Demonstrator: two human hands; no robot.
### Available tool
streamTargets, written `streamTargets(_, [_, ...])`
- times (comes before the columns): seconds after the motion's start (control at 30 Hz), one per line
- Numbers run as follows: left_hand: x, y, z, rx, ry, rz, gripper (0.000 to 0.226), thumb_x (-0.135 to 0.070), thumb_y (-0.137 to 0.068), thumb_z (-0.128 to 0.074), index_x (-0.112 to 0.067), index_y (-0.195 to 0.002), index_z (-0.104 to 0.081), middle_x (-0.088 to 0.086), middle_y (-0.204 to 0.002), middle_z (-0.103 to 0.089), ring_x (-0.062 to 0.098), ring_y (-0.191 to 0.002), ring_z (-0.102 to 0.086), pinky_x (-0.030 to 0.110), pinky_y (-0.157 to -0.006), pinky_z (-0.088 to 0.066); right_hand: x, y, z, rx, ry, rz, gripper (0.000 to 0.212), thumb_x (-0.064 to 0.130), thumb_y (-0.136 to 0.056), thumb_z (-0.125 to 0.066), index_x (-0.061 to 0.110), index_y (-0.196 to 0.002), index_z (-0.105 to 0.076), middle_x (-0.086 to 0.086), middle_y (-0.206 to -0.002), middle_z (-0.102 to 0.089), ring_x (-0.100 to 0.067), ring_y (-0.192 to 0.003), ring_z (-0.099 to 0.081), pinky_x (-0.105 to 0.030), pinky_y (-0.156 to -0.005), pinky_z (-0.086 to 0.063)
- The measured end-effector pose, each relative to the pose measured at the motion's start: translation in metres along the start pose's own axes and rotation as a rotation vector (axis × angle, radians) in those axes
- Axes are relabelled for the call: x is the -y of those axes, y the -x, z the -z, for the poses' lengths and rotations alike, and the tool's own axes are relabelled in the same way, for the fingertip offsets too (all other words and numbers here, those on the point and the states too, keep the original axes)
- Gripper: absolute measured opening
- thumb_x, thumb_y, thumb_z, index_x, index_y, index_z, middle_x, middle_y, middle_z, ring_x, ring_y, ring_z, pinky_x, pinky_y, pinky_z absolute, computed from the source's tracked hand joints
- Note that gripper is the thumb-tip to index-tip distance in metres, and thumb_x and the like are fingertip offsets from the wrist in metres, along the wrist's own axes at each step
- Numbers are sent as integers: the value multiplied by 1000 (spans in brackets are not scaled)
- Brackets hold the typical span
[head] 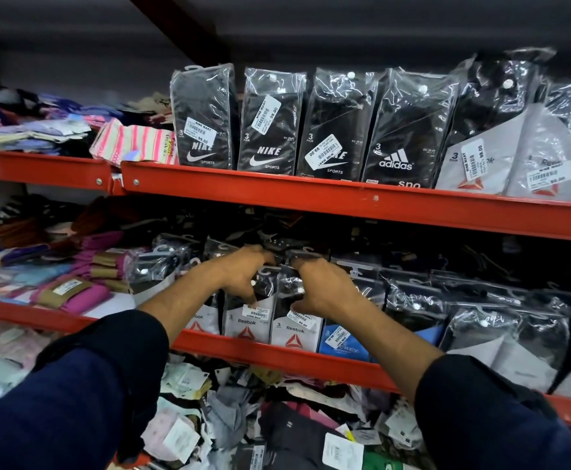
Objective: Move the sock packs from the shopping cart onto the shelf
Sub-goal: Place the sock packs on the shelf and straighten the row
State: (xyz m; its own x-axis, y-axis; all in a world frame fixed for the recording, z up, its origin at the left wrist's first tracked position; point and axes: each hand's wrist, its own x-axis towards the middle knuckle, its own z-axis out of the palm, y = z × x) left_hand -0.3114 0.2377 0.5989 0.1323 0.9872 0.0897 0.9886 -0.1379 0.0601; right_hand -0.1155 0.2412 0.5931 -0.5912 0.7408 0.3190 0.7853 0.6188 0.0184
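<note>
In the middle of the frame, both hands' fingers (243, 293) squeeze upright Reebok sock packs (294, 330) standing on the middle shelf (277, 359).

This was a shop, its clothing aisle. Orange metal shelves (345, 195) carried rows of plastic-wrapped sock packs (270, 120) standing upright, printed with sports brand names and stuck with white barcode price labels (323, 151). Loose folded socks (131, 140) lay piled to the left, and more tagged garments (243, 412) filled the lowest level.
</note>
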Motion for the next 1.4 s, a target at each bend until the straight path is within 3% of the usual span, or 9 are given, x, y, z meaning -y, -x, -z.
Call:
streamTargets(0.17, [-2,13,9,-3,-42,-55,113,-40,-59,-95,-11,-152,-38,10,-149,-47,29,-137,-45,37,-115,-39,3,13,6,-94,-25,60,59,45,-97,-55,7,-141,-46,-15,-126,-66,-37,-113,-62,-40,-89,-47])
streamTargets(0.37, [-2,28,-5,-132,-71,-45,64,-16,-83,-77,-27,-141,-53,8,-130,-69,30,-115,-67,43,-94,-56,10,19,-9,-144,-8,10,22,17,-101,-51,9,-121,-56,-15,-118,-68,-38,-101,-67,-37,-70,-45])
streamTargets(0.53, [-2,37,-14,-254,-62,-48,62,1,-85,-71,-25,-139,-55,6,-138,-65,27,-121,-64,36,-93,-53,7,18,-33,-235,-36,-13,38,-3,-90,-58,11,-125,-55,-11,-120,-68,-32,-100,-67,-35,-66,-43])
streamTargets(0.63, [4,38,-18,-257,-18,-48,61,4,-83,-72,-26,-134,-56,9,-127,-70,29,-113,-67,42,-89,-57,3,14,-45,-256,-48,-5,50,-4,-90,-60,13,-136,-50,-13,-126,-66,-31,-111,-64,-38,-82,-55])
streamTargets(0.77, [5,35,-23,-269,-3,-65,74,10,-76,-64,-30,-137,-50,10,-119,-70,31,-109,-67,49,-88,-57,-2,25,-40,-279,-36,51,51,17,-103,-46,10,-153,-35,-13,-159,-39,-30,-152,-26,-42,-126,-16])
streamTargets(0.87, [-12,37,-30,-296,-68,-79,81,-4,-82,-61,-29,-153,-33,6,-154,-48,34,-139,-44,59,-118,-31,-11,43,-38,-401,-13,-58,55,35,-106,-34,9,-155,-32,-15,-163,-30,-34,-155,-14,-48,-127,-8])
streamTargets(0.97, [-29,39,-43,-302,-75,-80,74,-25,-97,-55,-33,-160,-17,0,-170,-19,37,-153,-19,65,-123,-12,-24,58,-46,-383,-10,-205,61,44,-105,-29,9,-155,-31,-18,-163,-28,-39,-154,-14,-51,-126,-8])
streamTargets(1.2, [-33,38,-59,-381,-73,-90,63,-44,-103,-42,-31,-160,-18,-1,-168,-25,33,-153,-24,66,-122,-14,-41,62,-56,-307,-50,-159,62,46,-106,-28,10,-156,-27,-16,-162,-32,-32,-153,-20,-44,-128,-5])
streamTargets(1.4, [-30,38,-65,-388,-76,-92,66,-47,-101,-39,-31,-160,-15,-1,-168,-23,35,-153,-22,67,-122,-12,-59,76,-52,-463,-8,-267,68,54,-104,-22,11,-156,-30,-16,-166,-21,-33,-156,-3,-50,-126,1])
